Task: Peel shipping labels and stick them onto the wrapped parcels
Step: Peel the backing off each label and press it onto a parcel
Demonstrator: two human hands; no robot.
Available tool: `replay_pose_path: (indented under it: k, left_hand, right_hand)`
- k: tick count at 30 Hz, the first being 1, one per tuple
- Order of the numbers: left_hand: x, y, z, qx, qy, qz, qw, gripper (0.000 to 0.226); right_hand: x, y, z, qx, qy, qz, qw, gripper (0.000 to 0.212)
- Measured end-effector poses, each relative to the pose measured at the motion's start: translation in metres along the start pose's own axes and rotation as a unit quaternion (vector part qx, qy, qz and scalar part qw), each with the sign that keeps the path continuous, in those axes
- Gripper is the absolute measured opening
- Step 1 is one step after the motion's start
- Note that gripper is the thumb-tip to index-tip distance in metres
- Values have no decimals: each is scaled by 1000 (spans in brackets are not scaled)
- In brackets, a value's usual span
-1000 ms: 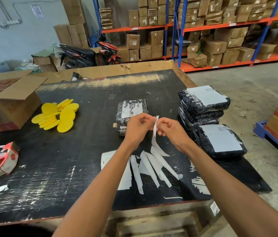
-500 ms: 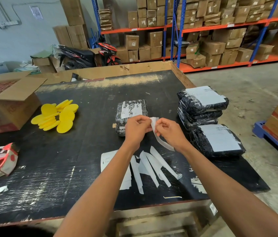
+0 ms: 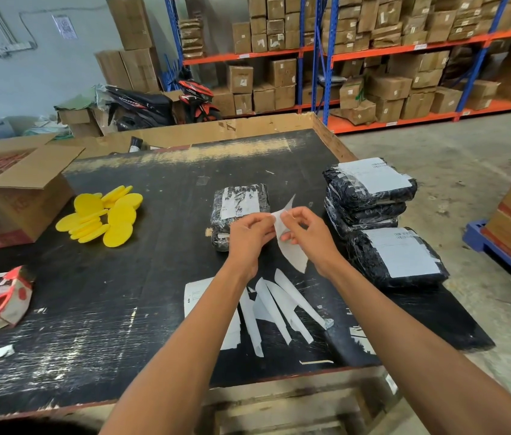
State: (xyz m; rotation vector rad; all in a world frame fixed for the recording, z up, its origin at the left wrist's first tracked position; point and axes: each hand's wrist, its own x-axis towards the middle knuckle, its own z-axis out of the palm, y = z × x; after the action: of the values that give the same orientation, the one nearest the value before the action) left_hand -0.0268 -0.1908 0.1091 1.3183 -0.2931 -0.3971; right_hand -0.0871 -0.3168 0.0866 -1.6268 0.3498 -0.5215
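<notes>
Head view: left hand (image 3: 249,233) and right hand (image 3: 306,235) both pinch a curling white label strip (image 3: 290,246), apparently peeling its backing; just beyond the fingertips lies a black plastic-wrapped parcel (image 3: 241,211).

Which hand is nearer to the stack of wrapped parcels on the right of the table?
The right hand. It pinches the label just left of the parcel stack. The left hand pinches the label's other side, farther from the stack.

White letters "VARIO" on the parked black scooter (image 3: 136,103); print on the parcel labels (image 3: 373,175) is unreadable
</notes>
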Motion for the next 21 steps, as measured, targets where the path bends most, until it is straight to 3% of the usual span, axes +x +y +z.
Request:
replay_pose_path:
  k: [5, 10, 15, 19, 21]
  left_hand:
    - [2, 4, 1, -98, 27, -38, 994, 10]
    - [13, 13, -11, -277, 124, -127, 944, 7]
    - [25, 14, -43, -333, 161, -134, 919, 13]
    - [33, 21, -62, -337, 206, -115, 911, 21]
    - [34, 28, -70, -358, 219, -93, 903, 21]
  right_hand:
    - [5, 6, 0, 54, 4, 42, 998, 17]
    - [9, 22, -6, 58, 45, 104, 992, 18]
    - [4, 41, -15, 148, 147, 150, 966, 18]
    - [-1, 62, -27, 132, 297, 211, 922, 13]
    - [-3, 71, -34, 112, 330, 239, 906, 19]
